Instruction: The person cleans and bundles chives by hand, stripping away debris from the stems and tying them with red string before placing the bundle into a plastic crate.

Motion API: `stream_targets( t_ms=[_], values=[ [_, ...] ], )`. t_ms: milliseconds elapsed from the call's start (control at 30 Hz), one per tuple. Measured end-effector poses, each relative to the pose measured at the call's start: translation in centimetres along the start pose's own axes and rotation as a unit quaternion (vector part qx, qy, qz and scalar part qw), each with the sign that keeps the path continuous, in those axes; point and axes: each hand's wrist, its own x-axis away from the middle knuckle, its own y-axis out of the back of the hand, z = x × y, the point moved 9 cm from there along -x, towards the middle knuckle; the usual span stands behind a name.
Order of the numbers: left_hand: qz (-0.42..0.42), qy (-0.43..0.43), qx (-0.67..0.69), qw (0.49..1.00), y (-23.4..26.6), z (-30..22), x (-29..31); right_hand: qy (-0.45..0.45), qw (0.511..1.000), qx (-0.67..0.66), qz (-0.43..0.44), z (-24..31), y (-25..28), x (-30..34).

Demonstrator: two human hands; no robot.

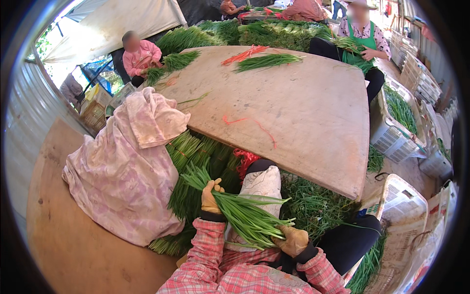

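Note:
A loose bunch of green chives point(252, 215) lies slantwise across my lap, over a pale cloth point(264, 183). My gloved left hand point(211, 195) is closed around the bunch near its upper left end. At the lower right end, my gloved right hand point(293, 241) is closed on the stalks' tips. Several tied bundles of chives point(196, 152) are stacked just beyond my left hand, partly covered by a pink patterned cloth point(127, 166). Red ties point(245, 160) hang by my knee, below the table's edge. Loose greens point(313, 206) heap beside my right leg.
Ahead stands a wooden table point(303, 117) bearing a chive bunch point(269, 61) and red ties point(245, 54). White plastic crates point(404, 206) line my right. A person in pink point(139, 56) and one in a green apron point(362, 44) handle greens across the table.

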Motion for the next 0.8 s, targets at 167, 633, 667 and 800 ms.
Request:
stream_targets(
  t_ms=[167,633,667,800],
  values=[
    [-0.003,-0.005,0.003,1.0,1.3,0.2,-0.8,0.142,0.979,0.02,-0.143,0.6,3.6,0.0],
    [0.019,-0.14,-0.195,0.971,5.6,-0.9,-2.7,-0.174,0.977,0.056,-0.11,-11.1,11.6,5.6],
    [0.053,-0.202,-0.332,0.92,5.4,-1.0,-2.7,-0.085,0.971,0.162,-0.156,-9.0,11.5,5.5],
    [-0.076,0.02,0.045,0.996,4.5,2.8,-1.1,-0.03,0.982,-0.166,-0.086,-4.5,6.7,1.3]
  ],
)
